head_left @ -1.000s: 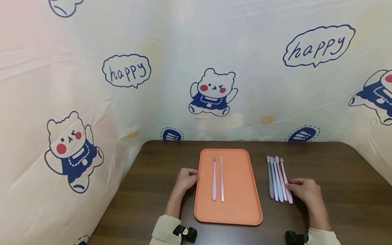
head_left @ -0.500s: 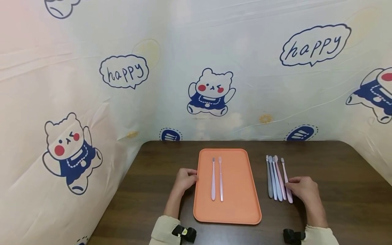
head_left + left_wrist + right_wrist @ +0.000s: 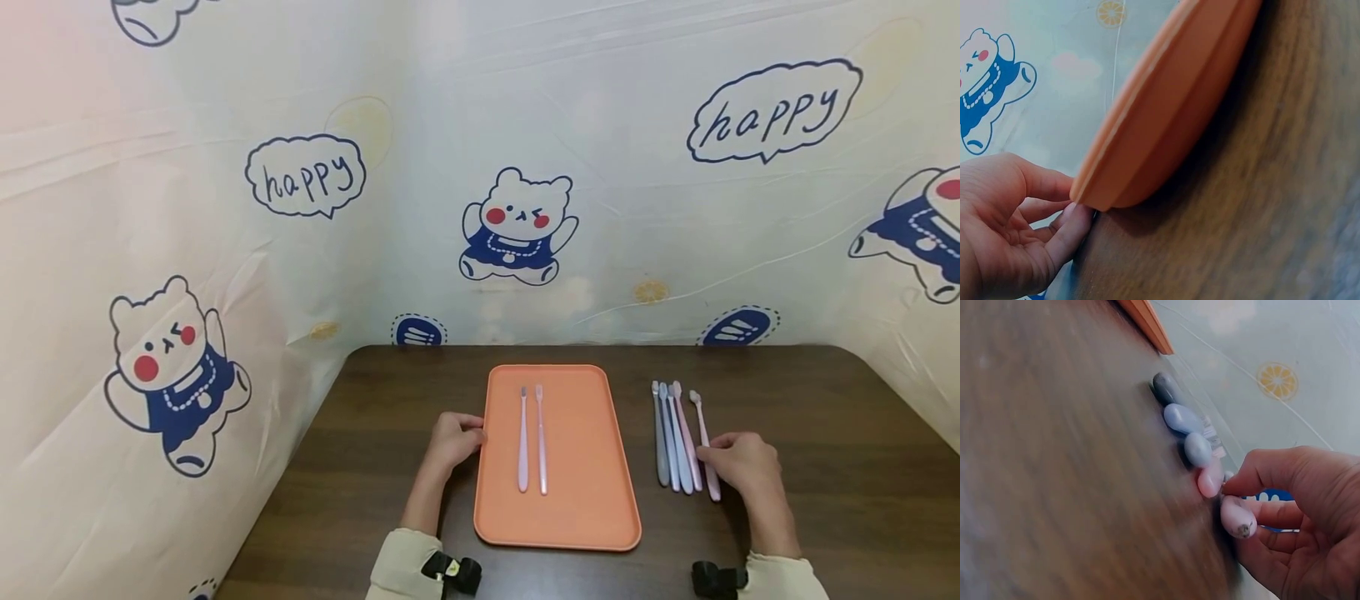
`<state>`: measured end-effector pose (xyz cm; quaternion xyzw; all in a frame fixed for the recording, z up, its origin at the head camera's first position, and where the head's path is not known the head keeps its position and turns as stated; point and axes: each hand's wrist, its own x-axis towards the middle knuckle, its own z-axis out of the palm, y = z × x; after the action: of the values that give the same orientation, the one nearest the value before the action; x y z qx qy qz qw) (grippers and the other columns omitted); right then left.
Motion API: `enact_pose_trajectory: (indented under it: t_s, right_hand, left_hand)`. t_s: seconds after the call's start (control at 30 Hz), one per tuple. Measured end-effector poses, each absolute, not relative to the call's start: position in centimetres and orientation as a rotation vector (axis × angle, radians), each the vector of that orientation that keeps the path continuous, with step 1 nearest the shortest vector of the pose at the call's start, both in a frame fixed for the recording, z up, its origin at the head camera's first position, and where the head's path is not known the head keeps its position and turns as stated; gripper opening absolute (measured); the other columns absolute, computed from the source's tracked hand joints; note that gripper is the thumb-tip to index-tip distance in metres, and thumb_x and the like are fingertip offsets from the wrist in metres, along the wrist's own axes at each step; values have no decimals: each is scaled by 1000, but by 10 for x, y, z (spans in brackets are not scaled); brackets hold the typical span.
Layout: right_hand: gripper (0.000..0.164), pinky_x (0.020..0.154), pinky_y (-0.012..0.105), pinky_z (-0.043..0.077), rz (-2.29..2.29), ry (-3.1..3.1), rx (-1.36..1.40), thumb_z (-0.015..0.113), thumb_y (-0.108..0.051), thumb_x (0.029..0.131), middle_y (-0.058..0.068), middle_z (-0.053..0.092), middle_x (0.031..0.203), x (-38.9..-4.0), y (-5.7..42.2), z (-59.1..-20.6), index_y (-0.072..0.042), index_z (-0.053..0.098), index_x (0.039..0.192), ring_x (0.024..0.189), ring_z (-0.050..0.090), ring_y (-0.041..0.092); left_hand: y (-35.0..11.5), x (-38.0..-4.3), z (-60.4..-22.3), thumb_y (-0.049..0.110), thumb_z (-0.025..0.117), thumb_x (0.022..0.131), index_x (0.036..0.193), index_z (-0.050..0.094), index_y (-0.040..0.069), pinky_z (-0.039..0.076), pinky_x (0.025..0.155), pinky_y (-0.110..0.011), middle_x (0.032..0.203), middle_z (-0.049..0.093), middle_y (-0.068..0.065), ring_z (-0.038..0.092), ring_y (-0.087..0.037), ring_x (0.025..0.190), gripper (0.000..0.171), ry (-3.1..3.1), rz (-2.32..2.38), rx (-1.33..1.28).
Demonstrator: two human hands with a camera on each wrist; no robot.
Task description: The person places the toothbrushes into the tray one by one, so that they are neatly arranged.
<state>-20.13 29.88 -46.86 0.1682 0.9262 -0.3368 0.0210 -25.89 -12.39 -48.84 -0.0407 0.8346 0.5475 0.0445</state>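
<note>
My left hand [image 3: 453, 442] is at the left side of an orange tray [image 3: 587, 475], and in the left wrist view its thumb and fingertips pinch the tray's rim [image 3: 1110, 150]. Two slim toothbrushes lie side by side on the tray, a lilac toothbrush [image 3: 522, 458] and a pale pink toothbrush [image 3: 542, 454]. Right of the tray, my right hand [image 3: 746, 462] pinches a light pink toothbrush [image 3: 702, 423] by its handle, whose rounded end [image 3: 1238, 517] faces the right wrist camera. Just left of it lie a pink toothbrush [image 3: 686, 437] and several bluish toothbrushes [image 3: 662, 437].
A dark wooden table [image 3: 360, 467] bears everything. Behind it hangs a pale sheet [image 3: 420, 233] printed with bears and "happy" bubbles. Each wrist wears a small black camera, such as the left wrist camera [image 3: 468, 575].
The toothbrush in my right hand has turned and shifted slightly right, so a gap now separates it from the row. My left hand has stayed at the tray's rim.
</note>
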Motion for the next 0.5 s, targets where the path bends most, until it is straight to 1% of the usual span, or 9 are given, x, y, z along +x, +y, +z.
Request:
enact_pose_trajectory:
  t_s: [0.2, 0.33, 0.4, 0.5]
  right_hand:
    - [42, 63, 32, 43, -1059, 2861, 499, 69, -33, 89, 23, 73, 94, -200, 304, -468, 7, 72, 102, 84, 63, 32]
    - [44, 62, 29, 44, -1118, 2836, 470, 68, -31, 90, 13, 74, 84, -199, 309, -469, 10, 71, 107, 77, 62, 21]
    - [44, 62, 27, 47, -1199, 2790, 465, 68, -27, 90, 7, 74, 80, -198, 311, -469, 12, 70, 110, 72, 62, 14]
    - [45, 62, 23, 53, -1358, 2686, 480, 68, -21, 91, 1, 72, 80, -197, 313, -470, 17, 66, 115, 70, 62, 6]
  left_hand:
    - [-124, -260, -489, 0, 63, 83, 109, 74, -8, 60, 71, -30, 105, 74, -22, 69, -16, 79, 29, 2556, 1675, -121]
    - [-124, -260, -489, 0, 63, 83, 109, 74, -9, 60, 71, -30, 104, 74, -22, 69, -16, 79, 29, 2550, 1686, -116]
    - [-124, -259, -489, 0, 63, 83, 108, 74, -9, 60, 71, -30, 105, 74, -23, 69, -16, 79, 29, 2548, 1688, -114]
    - [-124, -259, -489, -1, 63, 83, 108, 74, -9, 60, 71, -30, 104, 74, -23, 69, -15, 79, 29, 2550, 1685, -112]
